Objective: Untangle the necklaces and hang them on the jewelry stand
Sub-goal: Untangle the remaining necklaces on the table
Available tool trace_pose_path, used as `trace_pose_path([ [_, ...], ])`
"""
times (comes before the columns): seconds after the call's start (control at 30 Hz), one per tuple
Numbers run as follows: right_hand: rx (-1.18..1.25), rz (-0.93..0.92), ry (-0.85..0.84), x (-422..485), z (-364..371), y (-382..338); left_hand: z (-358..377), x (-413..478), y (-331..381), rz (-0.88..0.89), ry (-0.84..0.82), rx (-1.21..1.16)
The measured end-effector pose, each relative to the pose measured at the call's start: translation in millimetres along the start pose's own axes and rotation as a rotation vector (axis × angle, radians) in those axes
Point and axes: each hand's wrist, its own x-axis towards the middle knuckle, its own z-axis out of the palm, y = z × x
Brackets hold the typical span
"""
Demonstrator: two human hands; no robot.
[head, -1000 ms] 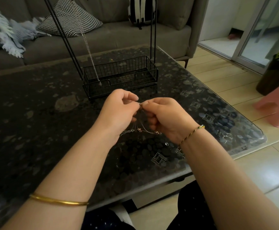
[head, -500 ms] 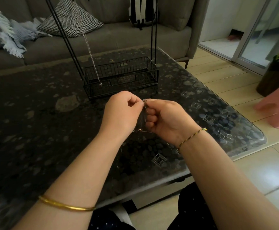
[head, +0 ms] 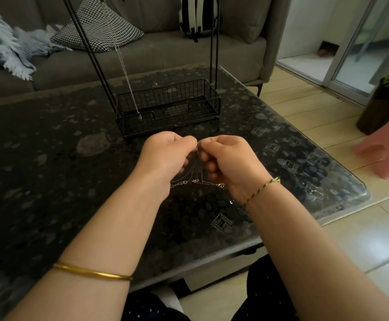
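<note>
- The left hand [head: 165, 156] and right hand [head: 230, 163] are held close together above the middle of the dark speckled table [head: 50, 158], fingers curled, each pinching the tangled necklaces [head: 197, 174] at the top.
- The thin chains hang down between the two hands; their small clasps dangle just above the tabletop.
- The black wire jewelry stand [head: 168, 107] sits just beyond the hands, its basket base on the table.
- One silver chain [head: 124, 66] hangs from the stand's left side, its end reaching the basket's front rim.
- A gold bangle [head: 91, 272] is on the left forearm, a braided cord bracelet [head: 260, 188] on the right wrist.
- A grey sofa [head: 165, 54] with a houndstooth cushion [head: 98, 26] lies far; a pink stool [head: 388, 149] stands right.
</note>
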Motion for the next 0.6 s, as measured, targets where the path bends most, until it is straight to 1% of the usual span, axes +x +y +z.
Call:
trace_pose_path([
  [0.1, 0.027, 0.007, -0.011, 0, -1, 0, -3, 3, 0, -0.085, -0.039, -0.077],
  [0.17, -0.029, -0.005, 0.005, 1, -1, 0, -5, 3, 0, -0.083, -0.055, -0.047],
  [0.33, -0.259, -0.115, 0.101, 1, -2, 1, -8, -2, 2, 0.158, -0.012, 0.298],
  [0.4, -0.288, -0.152, 0.129, 2, -5, -1, -9, -3, 2, 0.175, -0.017, 0.336],
  [0.47, -0.220, -0.127, 0.124, 1, -7, -1, -10, -1, 1, 0.105, -0.029, 0.255],
  [0.53, -0.109, -0.067, 0.094, 1, -8, -2, -13, 2, 1, -0.010, -0.047, 0.061],
  [0.6, 0.010, 0.008, 0.030, 1, -9, -2, -14, 3, 2, -0.139, -0.078, -0.162],
])
